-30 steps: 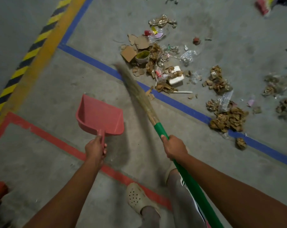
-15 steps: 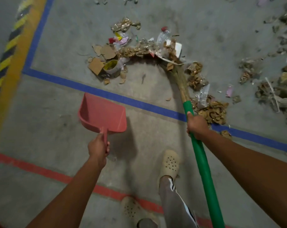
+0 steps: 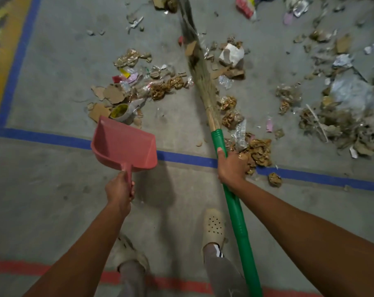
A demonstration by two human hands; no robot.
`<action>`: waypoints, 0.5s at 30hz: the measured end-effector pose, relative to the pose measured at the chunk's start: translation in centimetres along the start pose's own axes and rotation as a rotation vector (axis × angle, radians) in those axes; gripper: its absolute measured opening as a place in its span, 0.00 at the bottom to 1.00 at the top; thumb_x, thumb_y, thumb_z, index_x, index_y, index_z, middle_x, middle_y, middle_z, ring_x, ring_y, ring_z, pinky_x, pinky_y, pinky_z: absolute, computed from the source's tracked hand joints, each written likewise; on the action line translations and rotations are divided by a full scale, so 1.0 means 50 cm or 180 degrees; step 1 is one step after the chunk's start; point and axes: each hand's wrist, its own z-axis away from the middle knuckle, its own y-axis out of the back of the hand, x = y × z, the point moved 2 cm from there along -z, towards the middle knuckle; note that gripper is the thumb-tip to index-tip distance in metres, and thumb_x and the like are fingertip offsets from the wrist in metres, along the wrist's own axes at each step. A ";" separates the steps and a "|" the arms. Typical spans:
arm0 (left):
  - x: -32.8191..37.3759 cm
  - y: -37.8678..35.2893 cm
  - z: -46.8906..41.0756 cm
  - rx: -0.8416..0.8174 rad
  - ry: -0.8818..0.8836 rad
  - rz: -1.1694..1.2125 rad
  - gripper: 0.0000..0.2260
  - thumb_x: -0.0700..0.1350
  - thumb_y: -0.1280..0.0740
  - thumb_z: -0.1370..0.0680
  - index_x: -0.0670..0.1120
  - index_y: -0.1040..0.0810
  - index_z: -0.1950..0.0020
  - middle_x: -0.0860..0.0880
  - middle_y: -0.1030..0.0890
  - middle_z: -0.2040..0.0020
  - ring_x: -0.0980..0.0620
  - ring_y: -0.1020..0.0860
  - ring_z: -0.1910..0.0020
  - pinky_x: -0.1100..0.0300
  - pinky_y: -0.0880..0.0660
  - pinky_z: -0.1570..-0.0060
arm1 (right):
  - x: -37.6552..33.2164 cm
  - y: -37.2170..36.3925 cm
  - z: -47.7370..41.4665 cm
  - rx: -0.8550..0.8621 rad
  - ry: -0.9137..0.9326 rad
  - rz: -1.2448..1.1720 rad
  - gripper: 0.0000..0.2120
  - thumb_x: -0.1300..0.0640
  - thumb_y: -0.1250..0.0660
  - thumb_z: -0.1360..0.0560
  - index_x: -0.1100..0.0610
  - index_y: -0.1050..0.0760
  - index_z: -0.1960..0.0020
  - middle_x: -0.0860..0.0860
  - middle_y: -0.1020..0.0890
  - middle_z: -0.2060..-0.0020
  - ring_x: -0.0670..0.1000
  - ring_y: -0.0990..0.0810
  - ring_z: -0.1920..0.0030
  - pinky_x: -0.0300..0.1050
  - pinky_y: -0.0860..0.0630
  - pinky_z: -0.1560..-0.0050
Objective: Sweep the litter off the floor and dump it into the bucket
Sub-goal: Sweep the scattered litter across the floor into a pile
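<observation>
While left fingers grip the dustpan, right fingers wrap the broom beside litter.

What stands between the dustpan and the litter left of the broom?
Nothing visible. The dustpan, held by the left hand, has its mouth beside the nearest litter, a cup and cardboard. The broom lies to their right.

The grey concrete floor bore a blue line across mid-frame and a red line along the bottom. Above the blue line lay litter: cardboard scraps centre-left, crumpled brown paper centre-right.
</observation>
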 end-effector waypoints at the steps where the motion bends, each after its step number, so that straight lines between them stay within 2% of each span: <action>1: 0.001 0.005 -0.008 -0.0023 -0.0001 -0.0031 0.10 0.50 0.37 0.18 0.44 0.26 0.52 0.45 0.28 0.67 0.55 0.35 0.83 0.68 0.43 0.82 | -0.010 -0.012 0.006 0.0023 -0.0021 -0.0028 0.28 0.39 0.49 0.16 0.61 0.24 0.37 0.59 0.18 0.48 0.62 0.19 0.45 0.49 0.27 0.51; 3: 0.001 0.022 -0.025 -0.0069 0.0016 -0.0063 0.11 0.51 0.37 0.18 0.45 0.26 0.54 0.45 0.28 0.67 0.55 0.35 0.82 0.69 0.42 0.82 | -0.030 -0.034 0.024 0.0010 -0.0109 -0.0170 0.28 0.37 0.49 0.16 0.60 0.24 0.41 0.57 0.19 0.52 0.61 0.18 0.48 0.49 0.24 0.52; 5: 0.007 0.049 -0.043 -0.0098 -0.0005 -0.0170 0.12 0.52 0.36 0.18 0.45 0.25 0.55 0.45 0.27 0.67 0.53 0.34 0.81 0.68 0.42 0.81 | -0.049 -0.059 0.047 0.0052 -0.0127 -0.0250 0.29 0.36 0.49 0.17 0.59 0.23 0.44 0.57 0.17 0.53 0.61 0.17 0.51 0.53 0.20 0.51; 9: 0.037 0.136 -0.086 -0.0047 -0.0051 -0.0330 0.15 0.55 0.35 0.20 0.45 0.24 0.59 0.46 0.27 0.69 0.51 0.34 0.77 0.66 0.41 0.81 | -0.096 -0.117 0.122 0.0185 0.0155 -0.0090 0.26 0.38 0.49 0.16 0.59 0.25 0.42 0.60 0.19 0.49 0.62 0.20 0.47 0.51 0.27 0.53; 13: 0.086 0.273 -0.165 0.0075 -0.0183 -0.0410 0.15 0.53 0.35 0.20 0.45 0.26 0.62 0.45 0.26 0.70 0.49 0.34 0.75 0.65 0.42 0.79 | -0.181 -0.231 0.208 -0.0105 0.0326 -0.0033 0.23 0.39 0.47 0.16 0.57 0.25 0.48 0.59 0.19 0.53 0.62 0.20 0.49 0.48 0.32 0.57; 15: 0.105 0.346 -0.208 0.0162 -0.0193 -0.0627 0.16 0.54 0.35 0.20 0.44 0.26 0.61 0.44 0.27 0.68 0.50 0.33 0.77 0.65 0.42 0.78 | -0.225 -0.302 0.244 -0.0334 0.0383 0.0036 0.23 0.40 0.46 0.16 0.58 0.24 0.48 0.60 0.18 0.52 0.63 0.20 0.48 0.48 0.31 0.56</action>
